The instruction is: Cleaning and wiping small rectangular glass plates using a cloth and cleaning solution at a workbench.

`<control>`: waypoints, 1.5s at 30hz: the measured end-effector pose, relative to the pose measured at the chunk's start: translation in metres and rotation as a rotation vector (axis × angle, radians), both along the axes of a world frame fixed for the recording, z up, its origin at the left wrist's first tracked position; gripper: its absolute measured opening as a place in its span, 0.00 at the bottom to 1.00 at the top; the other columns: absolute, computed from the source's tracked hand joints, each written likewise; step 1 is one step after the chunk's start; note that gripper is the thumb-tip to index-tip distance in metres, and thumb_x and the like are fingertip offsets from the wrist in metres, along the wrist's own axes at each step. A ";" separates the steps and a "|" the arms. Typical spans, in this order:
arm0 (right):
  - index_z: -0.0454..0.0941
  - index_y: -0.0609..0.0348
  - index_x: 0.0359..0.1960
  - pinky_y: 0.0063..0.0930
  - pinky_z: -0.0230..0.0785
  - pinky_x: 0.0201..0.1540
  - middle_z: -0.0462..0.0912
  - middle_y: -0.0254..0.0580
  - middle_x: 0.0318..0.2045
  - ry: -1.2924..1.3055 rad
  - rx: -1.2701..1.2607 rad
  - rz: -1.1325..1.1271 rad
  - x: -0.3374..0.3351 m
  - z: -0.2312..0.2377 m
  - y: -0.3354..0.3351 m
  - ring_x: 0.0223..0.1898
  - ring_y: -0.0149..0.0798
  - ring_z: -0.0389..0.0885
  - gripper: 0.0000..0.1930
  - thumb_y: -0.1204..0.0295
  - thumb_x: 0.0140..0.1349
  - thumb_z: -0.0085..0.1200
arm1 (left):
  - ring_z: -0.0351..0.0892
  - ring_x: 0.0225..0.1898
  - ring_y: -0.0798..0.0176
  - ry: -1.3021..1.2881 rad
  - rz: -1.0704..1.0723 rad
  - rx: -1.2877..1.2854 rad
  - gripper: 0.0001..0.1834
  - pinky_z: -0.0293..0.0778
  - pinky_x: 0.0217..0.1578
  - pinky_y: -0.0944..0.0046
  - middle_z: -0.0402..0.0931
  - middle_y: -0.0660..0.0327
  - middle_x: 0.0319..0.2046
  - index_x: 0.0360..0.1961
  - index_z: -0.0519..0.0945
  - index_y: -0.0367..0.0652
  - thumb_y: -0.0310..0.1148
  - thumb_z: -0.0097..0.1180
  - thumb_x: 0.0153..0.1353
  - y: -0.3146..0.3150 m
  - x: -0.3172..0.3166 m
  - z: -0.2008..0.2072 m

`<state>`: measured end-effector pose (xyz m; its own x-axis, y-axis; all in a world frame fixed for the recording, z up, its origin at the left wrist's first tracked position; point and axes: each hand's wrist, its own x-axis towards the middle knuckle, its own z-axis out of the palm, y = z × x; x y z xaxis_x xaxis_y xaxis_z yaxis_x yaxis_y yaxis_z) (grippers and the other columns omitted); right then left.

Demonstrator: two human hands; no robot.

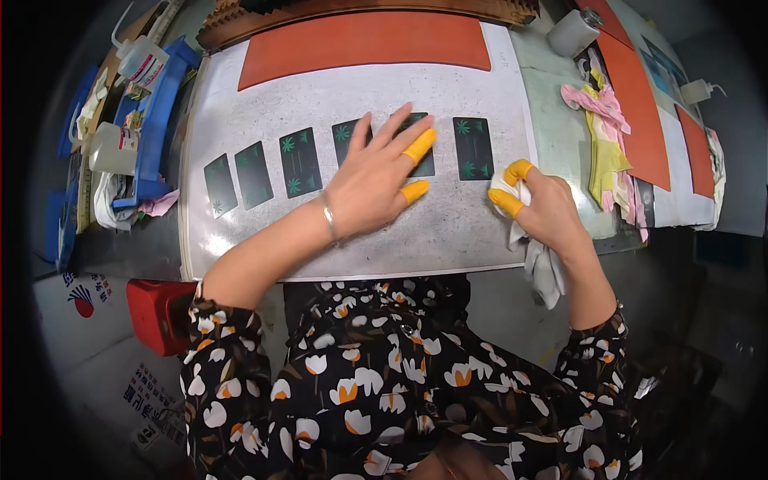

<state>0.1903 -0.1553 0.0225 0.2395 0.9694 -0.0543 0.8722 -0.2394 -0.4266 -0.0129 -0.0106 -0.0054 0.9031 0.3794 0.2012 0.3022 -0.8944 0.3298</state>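
A row of several thin dark rectangular plates with green leaf prints lies across the white work sheet. My left hand spreads its fingers over the middle of the row, partly hiding two plates; whether it presses on them I cannot tell. Yellow finger cots cover its thumb and index finger. My right hand pinches a white cloth between thumb and index finger, both in yellow cots. The cloth hangs past the table's front edge. Just left of it lies the rightmost plate. To the left rests a plate uncovered.
An orange-red mat lies at the back, before a brown ridged rack. Blue trays with squeeze bottles line the left side. At the right are pink and yellow cloths and a metallic bottle. Below left sits a red stool.
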 end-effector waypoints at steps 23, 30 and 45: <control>0.77 0.54 0.26 0.40 0.69 0.24 0.78 0.46 0.18 -0.243 -0.167 0.338 0.000 -0.028 0.051 0.21 0.48 0.78 0.07 0.70 0.43 0.51 | 0.48 0.64 0.57 0.084 -0.109 0.141 0.21 0.35 0.59 0.33 0.58 0.59 0.60 0.50 0.71 0.37 0.31 0.44 0.54 0.014 0.047 -0.027; 0.75 0.57 0.25 0.35 0.68 0.23 0.78 0.42 0.19 0.063 0.106 0.435 0.003 -0.018 -0.036 0.20 0.45 0.78 0.06 0.72 0.45 0.56 | 0.50 0.64 0.54 0.037 -0.175 -0.202 0.24 0.38 0.62 0.45 0.58 0.47 0.58 0.57 0.62 0.38 0.27 0.39 0.56 0.033 0.041 -0.019; 0.72 0.62 0.29 0.17 0.64 0.24 0.74 0.31 0.18 1.057 0.212 -0.199 0.028 -0.041 -0.045 0.20 0.23 0.72 0.04 0.76 0.55 0.55 | 0.50 0.64 0.51 0.039 0.282 -0.133 0.31 0.38 0.61 0.45 0.56 0.52 0.60 0.57 0.60 0.37 0.24 0.50 0.48 -0.013 -0.068 0.002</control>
